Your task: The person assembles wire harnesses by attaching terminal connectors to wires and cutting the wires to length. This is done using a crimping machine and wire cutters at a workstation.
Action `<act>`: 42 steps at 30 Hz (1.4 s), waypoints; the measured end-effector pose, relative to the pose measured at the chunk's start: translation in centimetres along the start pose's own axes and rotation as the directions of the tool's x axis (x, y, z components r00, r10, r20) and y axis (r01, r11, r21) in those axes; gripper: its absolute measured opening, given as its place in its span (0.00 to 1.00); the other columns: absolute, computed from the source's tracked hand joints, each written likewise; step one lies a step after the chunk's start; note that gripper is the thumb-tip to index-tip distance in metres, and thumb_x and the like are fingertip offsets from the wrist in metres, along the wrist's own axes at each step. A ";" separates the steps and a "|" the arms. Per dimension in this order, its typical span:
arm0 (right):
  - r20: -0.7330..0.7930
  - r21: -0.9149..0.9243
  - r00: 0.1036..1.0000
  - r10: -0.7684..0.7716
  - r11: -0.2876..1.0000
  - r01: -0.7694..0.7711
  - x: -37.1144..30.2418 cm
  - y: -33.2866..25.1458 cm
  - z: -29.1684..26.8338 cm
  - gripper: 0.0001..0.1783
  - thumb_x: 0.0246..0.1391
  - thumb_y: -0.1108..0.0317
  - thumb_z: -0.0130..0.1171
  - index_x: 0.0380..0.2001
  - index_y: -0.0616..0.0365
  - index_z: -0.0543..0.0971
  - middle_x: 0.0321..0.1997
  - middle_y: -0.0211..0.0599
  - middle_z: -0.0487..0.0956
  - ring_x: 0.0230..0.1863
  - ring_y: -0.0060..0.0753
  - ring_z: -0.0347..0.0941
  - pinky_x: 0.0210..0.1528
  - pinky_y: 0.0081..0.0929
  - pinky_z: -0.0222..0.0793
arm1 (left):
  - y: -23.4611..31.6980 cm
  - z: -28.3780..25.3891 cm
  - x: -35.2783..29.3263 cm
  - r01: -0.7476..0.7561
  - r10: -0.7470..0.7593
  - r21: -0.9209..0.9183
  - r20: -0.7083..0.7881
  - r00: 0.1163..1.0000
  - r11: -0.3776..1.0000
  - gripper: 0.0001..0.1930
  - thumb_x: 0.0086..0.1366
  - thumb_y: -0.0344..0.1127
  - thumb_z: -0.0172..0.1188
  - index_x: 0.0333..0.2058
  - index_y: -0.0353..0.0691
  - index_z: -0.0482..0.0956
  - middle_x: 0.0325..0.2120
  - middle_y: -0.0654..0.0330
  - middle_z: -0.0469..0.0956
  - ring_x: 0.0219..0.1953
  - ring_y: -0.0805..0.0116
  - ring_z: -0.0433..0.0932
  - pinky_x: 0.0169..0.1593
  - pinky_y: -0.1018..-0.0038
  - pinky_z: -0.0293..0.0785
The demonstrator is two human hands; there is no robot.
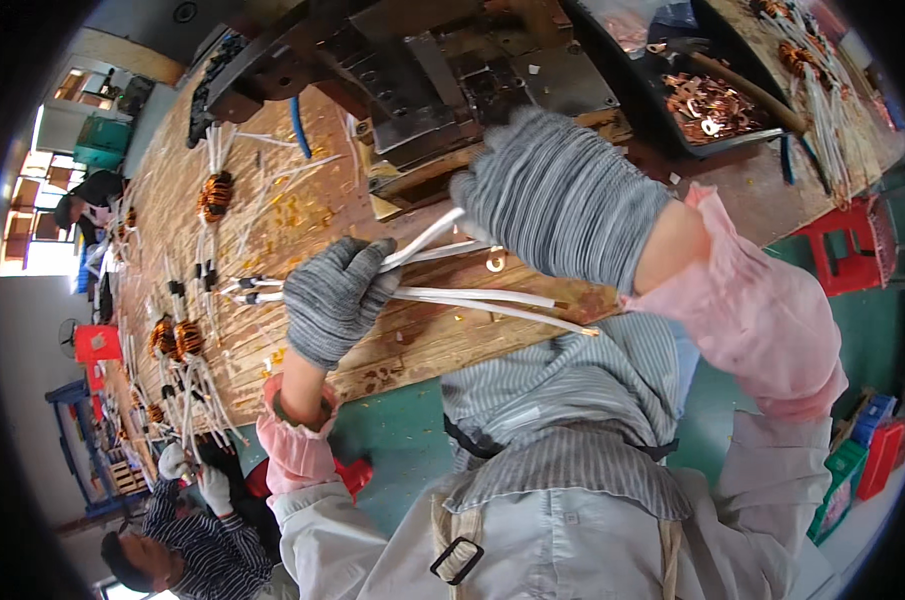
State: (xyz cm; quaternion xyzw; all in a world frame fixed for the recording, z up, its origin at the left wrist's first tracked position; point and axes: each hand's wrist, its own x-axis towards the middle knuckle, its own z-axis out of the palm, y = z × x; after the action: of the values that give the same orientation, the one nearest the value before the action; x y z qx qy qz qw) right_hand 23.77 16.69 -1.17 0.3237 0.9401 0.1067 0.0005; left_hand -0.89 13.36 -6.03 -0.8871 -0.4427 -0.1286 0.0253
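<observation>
My left hand (334, 298), in a grey knit glove, is closed around a bundle of white sleeved wires (477, 299) that stick out to the right over the wooden bench (302, 215). My right hand (560, 195), also in a grey glove, grips one white wire (427, 240) that bends up from the bundle. What lies inside the left fist is hidden. A small metal ring terminal (495, 263) lies on the bench just below the right hand.
A dark metal press machine (422, 70) stands behind my hands. A black tray of copper terminals (707, 105) sits at the right. Copper coils with white leads (215, 195) lie along the bench. Another person (187, 545) works at lower left. A red stool (847, 245) stands right.
</observation>
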 end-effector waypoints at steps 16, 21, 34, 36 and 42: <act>0.034 0.891 0.983 0.181 0.440 -0.112 -6.5 -1.1 5.0 0.14 0.56 0.60 0.44 0.28 0.57 0.75 0.22 0.40 0.75 0.24 0.39 0.72 0.27 0.31 0.68 | -0.1 1.0 -0.4 -0.133 0.128 0.169 0.039 0.991 0.977 0.19 0.51 0.43 0.57 0.43 0.50 0.75 0.29 0.59 0.75 0.27 0.60 0.74 0.30 0.67 0.70; 0.339 0.504 0.910 0.238 0.771 -0.389 -7.2 -2.9 3.4 0.20 0.54 0.51 0.39 0.28 0.53 0.76 0.22 0.44 0.75 0.27 0.45 0.74 0.30 0.43 0.67 | -0.1 0.9 -0.5 -0.155 0.129 0.228 0.124 0.984 0.961 0.20 0.48 0.44 0.59 0.43 0.51 0.75 0.30 0.60 0.74 0.30 0.62 0.73 0.31 0.67 0.70; 0.228 0.695 0.910 0.347 0.596 -0.402 -8.9 -4.4 5.8 0.12 0.54 0.57 0.46 0.36 0.49 0.74 0.26 0.39 0.75 0.27 0.44 0.72 0.28 0.34 0.68 | 7.5 4.2 3.4 -0.336 0.359 -0.259 0.046 0.932 0.906 0.21 0.50 0.32 0.55 0.46 0.48 0.72 0.26 0.58 0.75 0.23 0.62 0.74 0.23 0.69 0.70; 0.047 0.799 0.925 0.376 0.541 -0.261 -9.9 -3.6 6.4 0.12 0.53 0.58 0.47 0.36 0.50 0.73 0.25 0.39 0.75 0.27 0.44 0.72 0.28 0.35 0.67 | 7.4 3.6 3.2 -0.339 0.353 -0.228 0.027 0.935 0.913 0.20 0.49 0.32 0.55 0.45 0.48 0.73 0.23 0.58 0.74 0.21 0.62 0.73 0.20 0.69 0.68; -0.085 0.765 0.819 0.568 0.564 -0.311 -10.5 0.6 9.3 0.12 0.50 0.59 0.50 0.33 0.55 0.74 0.27 0.42 0.74 0.30 0.42 0.72 0.32 0.35 0.68 | 7.0 3.9 2.8 -0.275 0.287 -0.143 0.076 0.955 0.951 0.19 0.50 0.33 0.55 0.44 0.54 0.74 0.19 0.60 0.72 0.19 0.62 0.72 0.17 0.69 0.67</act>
State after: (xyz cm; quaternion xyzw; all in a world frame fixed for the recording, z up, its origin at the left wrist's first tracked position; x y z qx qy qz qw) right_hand 33.04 12.63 -10.88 0.5020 0.7770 -0.2234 -0.3072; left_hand 7.04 11.95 -8.64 -0.9459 -0.3032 -0.1095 -0.0360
